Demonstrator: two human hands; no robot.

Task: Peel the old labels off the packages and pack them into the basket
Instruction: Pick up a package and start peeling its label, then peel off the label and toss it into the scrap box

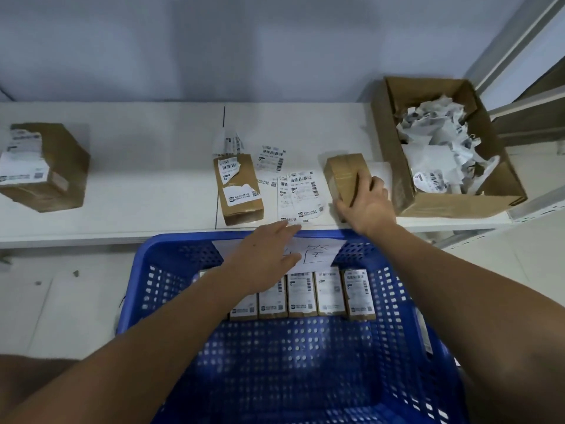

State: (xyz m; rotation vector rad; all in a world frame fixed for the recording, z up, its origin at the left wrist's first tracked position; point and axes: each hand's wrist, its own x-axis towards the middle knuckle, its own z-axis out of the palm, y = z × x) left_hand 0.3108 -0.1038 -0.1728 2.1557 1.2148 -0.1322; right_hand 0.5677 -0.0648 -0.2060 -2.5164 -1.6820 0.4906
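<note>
Both bare forearms are stretched forward. The left hand [269, 244] is held flat, palm down, its fingers straight and pointed ahead to the right. The right hand [365, 206] is reached further out, its fingers and thumb curled round a package [344, 175].

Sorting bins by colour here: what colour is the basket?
Blue, with perforated plastic walls: the basket shows in the head view.

I work in a parcel-handling stockroom: white metal shelving [122, 179] carries taped brown packages [46, 169], loose barcode labels [301, 191], a scrap carton [489, 197] and a blue basket [397, 301].
</note>
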